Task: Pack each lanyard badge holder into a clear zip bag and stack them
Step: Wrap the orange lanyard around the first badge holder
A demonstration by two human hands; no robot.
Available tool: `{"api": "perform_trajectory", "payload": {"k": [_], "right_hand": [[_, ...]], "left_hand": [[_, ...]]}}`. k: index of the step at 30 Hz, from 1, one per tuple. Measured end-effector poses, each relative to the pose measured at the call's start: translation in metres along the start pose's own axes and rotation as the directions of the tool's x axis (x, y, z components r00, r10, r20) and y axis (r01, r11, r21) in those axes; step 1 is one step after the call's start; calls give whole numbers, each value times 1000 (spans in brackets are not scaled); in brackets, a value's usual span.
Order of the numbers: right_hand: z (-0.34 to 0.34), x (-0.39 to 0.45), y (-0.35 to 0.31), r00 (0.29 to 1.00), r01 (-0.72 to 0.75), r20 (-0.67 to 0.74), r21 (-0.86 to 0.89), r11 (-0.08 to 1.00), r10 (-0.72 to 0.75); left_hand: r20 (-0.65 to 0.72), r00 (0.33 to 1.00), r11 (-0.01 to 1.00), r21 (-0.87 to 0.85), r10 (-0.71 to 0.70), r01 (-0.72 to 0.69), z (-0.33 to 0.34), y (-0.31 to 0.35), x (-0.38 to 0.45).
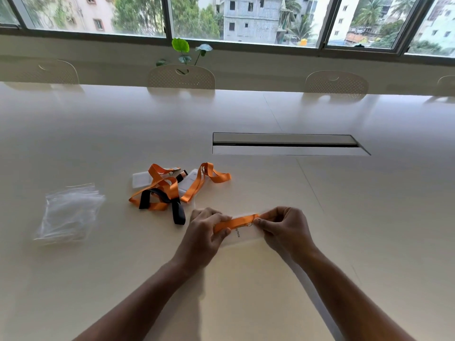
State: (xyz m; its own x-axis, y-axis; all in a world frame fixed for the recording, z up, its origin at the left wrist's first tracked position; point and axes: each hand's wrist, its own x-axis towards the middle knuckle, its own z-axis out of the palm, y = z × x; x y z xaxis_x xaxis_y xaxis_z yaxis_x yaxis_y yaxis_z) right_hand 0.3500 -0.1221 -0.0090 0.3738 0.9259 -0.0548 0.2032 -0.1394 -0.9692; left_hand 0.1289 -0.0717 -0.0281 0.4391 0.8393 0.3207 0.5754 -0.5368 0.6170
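Note:
A folded orange lanyard [235, 222] lies stretched between my two hands over a white badge holder [242, 236] with small print, close to me on the table. My left hand [205, 232] pinches its left end and my right hand [283, 227] pinches the right end near a small metal ring. Behind them lies a tangle of orange and black lanyards [167, 190] with clear badge holders [140, 179]. A pile of clear zip bags [70, 214] rests at the left.
The white table [369, 217] has a recessed cable slot [285, 143] in the middle. Cream chairs [181, 77] stand along the far side under the windows, with a small plant [182, 49] on the sill.

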Motion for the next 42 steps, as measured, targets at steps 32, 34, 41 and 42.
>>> {"api": "perform_trajectory", "payload": {"k": [32,34,41,42], "right_hand": [[95,-4,-44,905,355,-66,-422,834,-419],[128,-5,-50,903,386,-23,-393,835,-429],[246,-13,-78,863,505,138,-303,808,-487],[262,-14,-82,852,523,164,-291,801,-496]], "left_hand": [[-114,993,974,-222,13,-38,-99,-47,-17],[-183,983,984,-179,-20,-14,-129,-70,-26],[-374,910,962,123,-182,243,-214,-170,-65],[-387,896,952,121,-217,282,-222,-183,-71]]}}
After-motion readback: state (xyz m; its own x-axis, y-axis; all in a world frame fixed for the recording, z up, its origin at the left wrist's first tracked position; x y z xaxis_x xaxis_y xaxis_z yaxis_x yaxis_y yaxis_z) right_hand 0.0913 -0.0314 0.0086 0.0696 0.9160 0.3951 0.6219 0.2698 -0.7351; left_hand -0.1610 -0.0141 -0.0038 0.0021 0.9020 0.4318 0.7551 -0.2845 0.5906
